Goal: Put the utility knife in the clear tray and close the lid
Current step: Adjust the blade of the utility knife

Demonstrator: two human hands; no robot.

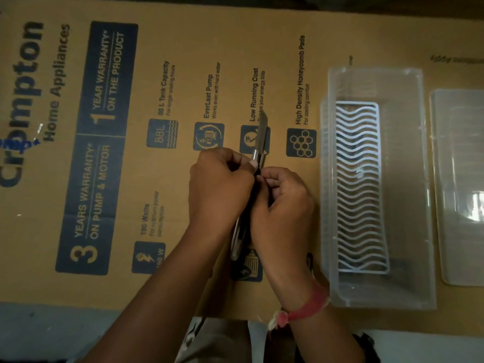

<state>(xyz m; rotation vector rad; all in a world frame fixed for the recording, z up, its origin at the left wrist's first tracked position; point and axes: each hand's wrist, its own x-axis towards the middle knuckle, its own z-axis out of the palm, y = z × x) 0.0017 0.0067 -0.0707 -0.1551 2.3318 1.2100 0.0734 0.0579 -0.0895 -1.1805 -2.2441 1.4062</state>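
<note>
The utility knife (262,134) lies lengthwise over the printed cardboard, its grey blade extended and pointing away from me. My left hand (218,184) grips the knife body from the left, thumb pressed near the blade's base. My right hand (282,203) pinches the knife from the right at about the same spot; a red thread is tied around that wrist. The knife's rear end (237,244) shows below my hands. The clear tray (424,179) stands open to the right, with a white wavy grid insert (360,184) on its floor. Its clear lid (458,184) lies apart, further right.
A large flattened cardboard box (104,127) with blue print covers the work surface. A grey floor strip (52,331) shows along the near edge. Bare cardboard extends left of my hands and beyond the tray.
</note>
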